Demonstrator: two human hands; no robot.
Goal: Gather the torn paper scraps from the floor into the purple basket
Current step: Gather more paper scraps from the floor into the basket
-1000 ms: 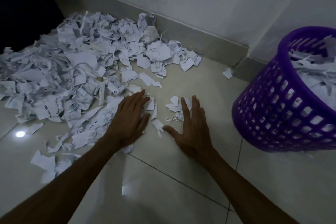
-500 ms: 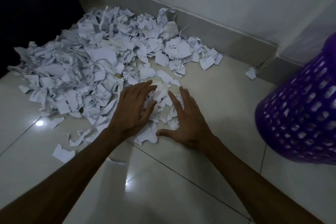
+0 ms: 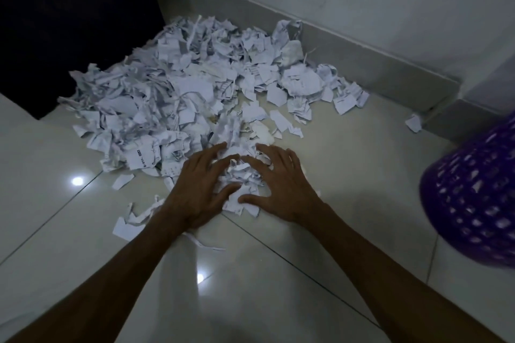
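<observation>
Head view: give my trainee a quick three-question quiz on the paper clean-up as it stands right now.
1. True or false: both hands are pressing in on one clump of scraps between them.
2. The purple basket stands on which side of the hands? A) the person's left B) the person's right C) behind the big pile
3. Fill in: the single stray scrap lies near the ____ at the foot of the wall.

Key
1. True: the left hand and right hand flank the clump.
2. B
3. Skirting; the big pile lies left of that scrap.
</observation>
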